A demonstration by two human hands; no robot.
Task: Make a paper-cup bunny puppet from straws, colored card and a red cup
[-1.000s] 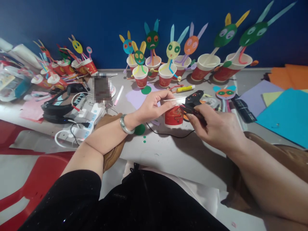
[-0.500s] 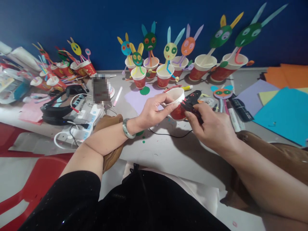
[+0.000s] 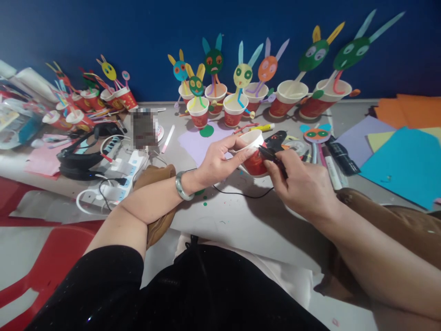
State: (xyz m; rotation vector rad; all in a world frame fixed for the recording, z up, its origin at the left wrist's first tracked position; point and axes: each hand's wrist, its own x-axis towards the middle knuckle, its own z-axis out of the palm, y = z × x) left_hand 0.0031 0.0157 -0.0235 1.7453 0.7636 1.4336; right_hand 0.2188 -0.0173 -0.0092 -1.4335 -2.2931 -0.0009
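Note:
My left hand [image 3: 220, 163] grips a red-and-white paper cup [image 3: 255, 162] by its rim, thumb outside and fingers around the far side. The cup tilts with its mouth toward the upper left. In my right hand [image 3: 299, 181] is a pair of black scissors [image 3: 272, 157], closed round by the fingers. Their dark tip meets the cup's right side just under the rim; whether it pierces the wall I cannot tell. Just behind the cup lies a black glue gun [image 3: 276, 138], partly hidden, and a dark cable runs beneath the hands.
Decorated cups with paper rabbit faces [image 3: 243, 76] line the back. A loose paper face [image 3: 317, 133] and markers [image 3: 330, 168] lie right, beside coloured sheets [image 3: 399, 165]. At left are a power strip [image 3: 127, 181], a black headset [image 3: 82, 156] and more cups [image 3: 126, 97]. Purple paper [image 3: 196, 147] lies behind my left hand.
The scissors have shifted slightly left and now look narrower against the cup. The cup has tilted a little; my left hand keeps its hold. The view has moved slightly.

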